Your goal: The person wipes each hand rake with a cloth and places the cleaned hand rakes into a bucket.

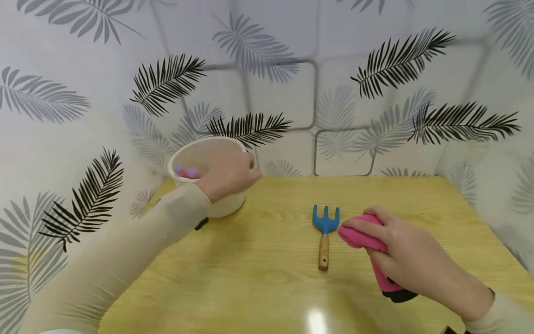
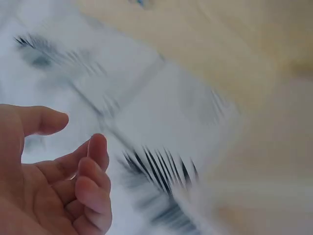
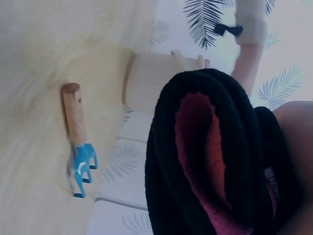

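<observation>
My left hand [image 1: 231, 174] is over the front rim of a cream bucket [image 1: 227, 206] at the back left. Its fingers [image 2: 93, 188] bend loosely, thumb apart, with nothing between them in the left wrist view. Inside the bucket shows something pink and lilac [image 1: 187, 172], partly covered by the hand. On the right, my right hand [image 1: 410, 253] grips a pink glove [image 1: 377, 273] above the table; its black-edged cuff [image 3: 164, 132] gapes toward the right wrist camera. Left of that hand lies a small garden fork [image 1: 324, 236] with blue tines and a wooden handle.
The wood-patterned table [image 1: 267, 283] meets a leaf-patterned curtain [image 1: 283, 93] at its back edge and sides. A small black object [image 1: 201, 224] shows just below the left forearm, near the bucket's base.
</observation>
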Available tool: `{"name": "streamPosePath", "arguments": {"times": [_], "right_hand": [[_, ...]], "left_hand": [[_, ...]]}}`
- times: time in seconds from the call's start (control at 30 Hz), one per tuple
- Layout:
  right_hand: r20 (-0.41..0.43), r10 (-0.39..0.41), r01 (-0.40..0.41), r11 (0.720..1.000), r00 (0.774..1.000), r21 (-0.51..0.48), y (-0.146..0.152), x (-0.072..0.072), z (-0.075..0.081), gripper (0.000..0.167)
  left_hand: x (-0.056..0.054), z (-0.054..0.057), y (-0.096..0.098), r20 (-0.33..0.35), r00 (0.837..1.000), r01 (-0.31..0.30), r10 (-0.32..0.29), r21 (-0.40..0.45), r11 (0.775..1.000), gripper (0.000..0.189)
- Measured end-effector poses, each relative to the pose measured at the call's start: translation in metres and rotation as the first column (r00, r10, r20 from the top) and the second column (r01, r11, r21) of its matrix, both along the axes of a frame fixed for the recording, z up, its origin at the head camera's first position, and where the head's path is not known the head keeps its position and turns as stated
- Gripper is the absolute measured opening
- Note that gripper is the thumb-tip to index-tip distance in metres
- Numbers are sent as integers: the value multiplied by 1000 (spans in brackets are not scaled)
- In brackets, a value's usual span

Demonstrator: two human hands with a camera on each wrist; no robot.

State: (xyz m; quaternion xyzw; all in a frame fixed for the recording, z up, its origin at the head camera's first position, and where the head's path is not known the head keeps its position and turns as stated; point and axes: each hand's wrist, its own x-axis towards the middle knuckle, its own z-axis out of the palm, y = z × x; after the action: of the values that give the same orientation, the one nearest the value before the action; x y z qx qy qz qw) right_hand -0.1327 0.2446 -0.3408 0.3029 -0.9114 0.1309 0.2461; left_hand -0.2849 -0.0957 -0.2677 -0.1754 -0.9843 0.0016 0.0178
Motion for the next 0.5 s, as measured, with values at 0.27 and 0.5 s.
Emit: {"name": "streamPosePath", "arguments": {"times": [0.27, 0.5], "right_hand": [[-11, 26, -26, 1000, 1000, -6, -5, -5, 6, 50], [23, 14, -14, 1000, 1000, -4, -7, 2, 1, 51]], "left_hand": [[41, -94, 96, 244, 956, 110, -162, 212, 971, 49], [42, -154, 138, 362, 908, 162, -212, 166, 973, 61]]}}
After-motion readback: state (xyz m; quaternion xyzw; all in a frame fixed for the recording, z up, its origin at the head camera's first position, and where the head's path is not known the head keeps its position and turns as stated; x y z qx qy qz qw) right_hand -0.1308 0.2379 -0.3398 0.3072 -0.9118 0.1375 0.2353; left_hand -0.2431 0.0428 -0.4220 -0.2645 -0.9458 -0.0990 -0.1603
